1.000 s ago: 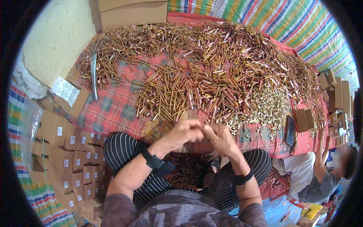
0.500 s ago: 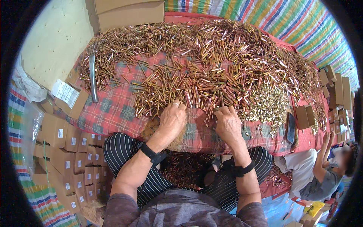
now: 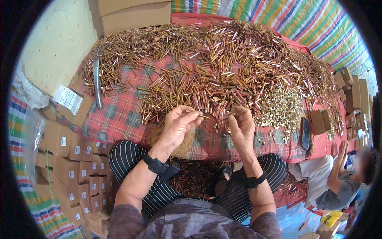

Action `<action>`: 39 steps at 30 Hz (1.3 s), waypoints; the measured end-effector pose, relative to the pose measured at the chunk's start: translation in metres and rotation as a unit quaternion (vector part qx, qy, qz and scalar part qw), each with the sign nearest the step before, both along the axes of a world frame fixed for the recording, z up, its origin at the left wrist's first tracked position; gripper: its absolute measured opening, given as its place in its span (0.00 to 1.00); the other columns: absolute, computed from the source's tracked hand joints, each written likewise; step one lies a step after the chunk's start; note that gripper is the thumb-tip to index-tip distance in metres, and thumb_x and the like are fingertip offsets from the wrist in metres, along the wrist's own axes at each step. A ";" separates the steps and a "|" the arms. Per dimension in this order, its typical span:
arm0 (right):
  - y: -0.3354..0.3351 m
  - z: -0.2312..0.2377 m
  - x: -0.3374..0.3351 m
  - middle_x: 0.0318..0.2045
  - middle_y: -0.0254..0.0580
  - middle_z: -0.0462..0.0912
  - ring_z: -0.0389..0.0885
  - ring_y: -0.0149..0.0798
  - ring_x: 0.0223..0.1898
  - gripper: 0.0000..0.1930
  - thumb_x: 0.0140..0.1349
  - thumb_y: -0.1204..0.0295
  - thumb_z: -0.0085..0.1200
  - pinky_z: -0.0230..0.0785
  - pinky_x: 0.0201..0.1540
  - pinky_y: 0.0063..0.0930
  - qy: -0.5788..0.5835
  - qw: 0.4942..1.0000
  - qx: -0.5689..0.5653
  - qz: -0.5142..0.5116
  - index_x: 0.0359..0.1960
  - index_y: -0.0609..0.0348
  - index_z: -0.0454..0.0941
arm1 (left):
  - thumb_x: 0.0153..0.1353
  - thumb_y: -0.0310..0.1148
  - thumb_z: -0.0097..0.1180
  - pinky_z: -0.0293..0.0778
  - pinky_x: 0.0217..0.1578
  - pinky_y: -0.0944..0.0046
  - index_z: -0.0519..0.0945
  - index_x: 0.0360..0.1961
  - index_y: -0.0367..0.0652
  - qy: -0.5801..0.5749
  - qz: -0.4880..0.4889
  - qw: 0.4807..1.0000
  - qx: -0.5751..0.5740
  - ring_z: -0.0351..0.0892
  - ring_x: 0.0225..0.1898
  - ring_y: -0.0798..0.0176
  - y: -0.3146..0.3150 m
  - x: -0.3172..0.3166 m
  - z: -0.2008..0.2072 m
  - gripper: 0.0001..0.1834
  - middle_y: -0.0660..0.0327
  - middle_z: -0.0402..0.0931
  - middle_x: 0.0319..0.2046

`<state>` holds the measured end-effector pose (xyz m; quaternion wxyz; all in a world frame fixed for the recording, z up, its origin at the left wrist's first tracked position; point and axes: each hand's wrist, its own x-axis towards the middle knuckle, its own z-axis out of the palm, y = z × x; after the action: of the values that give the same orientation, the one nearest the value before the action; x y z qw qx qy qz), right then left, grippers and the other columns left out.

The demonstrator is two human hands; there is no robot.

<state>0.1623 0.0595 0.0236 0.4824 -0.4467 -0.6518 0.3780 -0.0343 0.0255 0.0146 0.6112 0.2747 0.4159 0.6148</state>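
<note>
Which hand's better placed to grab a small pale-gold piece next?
Right, probably: the right hand is nearer the small pale-gold pieces, while the left hand is farther off, pinching a thin rod. Hard to tell whether the right hand is itself free.

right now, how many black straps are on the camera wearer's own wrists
2: one black strap around the left wrist, and a second black strap around the right wrist. Neither is hidden.
</note>
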 end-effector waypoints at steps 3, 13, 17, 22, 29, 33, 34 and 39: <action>-0.004 -0.002 -0.006 0.32 0.37 0.77 0.79 0.29 0.32 0.09 0.63 0.79 0.48 0.73 0.32 0.20 0.215 0.963 -0.160 0.029 0.44 0.62 0.67 | 0.58 0.22 0.55 0.78 0.41 0.67 0.73 0.36 0.38 -0.086 -0.026 0.996 -0.024 0.80 0.39 0.61 -0.003 0.004 -0.005 0.05 0.52 0.78 0.37; -0.004 -0.016 -0.003 0.35 0.43 0.79 0.80 0.33 0.33 0.08 0.63 0.78 0.48 0.75 0.35 0.25 0.344 0.903 -0.251 0.062 0.43 0.62 0.68 | 0.58 0.21 0.54 0.78 0.44 0.66 0.73 0.34 0.39 -0.120 -0.010 0.992 -0.024 0.79 0.40 0.62 -0.004 0.009 -0.006 0.04 0.51 0.78 0.39; -0.006 -0.017 -0.004 0.35 0.44 0.79 0.80 0.34 0.33 0.08 0.63 0.78 0.48 0.76 0.36 0.27 0.371 0.887 -0.264 0.070 0.43 0.63 0.68 | 0.58 0.21 0.53 0.77 0.46 0.66 0.74 0.33 0.39 -0.139 -0.017 0.990 -0.018 0.79 0.41 0.62 -0.004 0.010 -0.009 0.03 0.51 0.78 0.40; -0.011 -0.009 -0.009 0.32 0.41 0.80 0.80 0.32 0.32 0.06 0.63 0.78 0.50 0.74 0.35 0.24 0.335 0.909 -0.245 0.036 0.41 0.63 0.70 | 0.60 0.23 0.52 0.77 0.45 0.65 0.75 0.37 0.37 -0.095 -0.030 0.995 0.005 0.79 0.41 0.62 -0.007 0.010 -0.003 0.05 0.51 0.78 0.40; -0.018 -0.006 -0.011 0.28 0.31 0.79 0.74 0.22 0.28 0.06 0.62 0.73 0.55 0.67 0.31 0.17 0.101 0.963 -0.229 0.098 0.33 0.64 0.76 | 0.64 0.31 0.51 0.75 0.29 0.76 0.77 0.45 0.34 -0.065 -0.158 0.983 -0.066 0.78 0.29 0.70 -0.012 0.014 -0.006 0.13 0.59 0.78 0.31; -0.013 -0.011 -0.012 0.25 0.40 0.79 0.79 0.40 0.26 0.06 0.57 0.73 0.57 0.70 0.30 0.25 -0.187 0.981 0.045 0.035 0.34 0.61 0.78 | 0.62 0.29 0.53 0.68 0.23 0.80 0.77 0.39 0.35 -0.087 -0.060 0.988 -0.113 0.74 0.24 0.74 -0.010 0.016 -0.007 0.09 0.62 0.77 0.27; -0.012 -0.015 -0.013 0.26 0.45 0.76 0.77 0.48 0.28 0.08 0.50 0.78 0.56 0.71 0.32 0.33 -0.267 0.956 0.116 0.028 0.33 0.58 0.77 | 0.60 0.27 0.53 0.65 0.22 0.81 0.76 0.38 0.36 -0.096 -0.053 0.986 -0.125 0.72 0.23 0.75 -0.009 0.016 -0.003 0.07 0.63 0.76 0.26; -0.015 -0.028 -0.019 0.29 0.44 0.72 0.75 0.46 0.31 0.11 0.40 0.82 0.52 0.70 0.33 0.38 -0.412 0.885 0.211 0.053 0.29 0.60 0.72 | 0.59 0.28 0.54 0.64 0.22 0.80 0.76 0.39 0.36 -0.098 -0.094 0.987 -0.081 0.70 0.23 0.76 -0.008 0.009 -0.011 0.08 0.66 0.74 0.26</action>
<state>0.1436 0.0447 -0.0041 0.2321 -0.4146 -0.8790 0.0388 -0.0252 0.0173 0.0040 0.7241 0.2005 0.3749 0.5431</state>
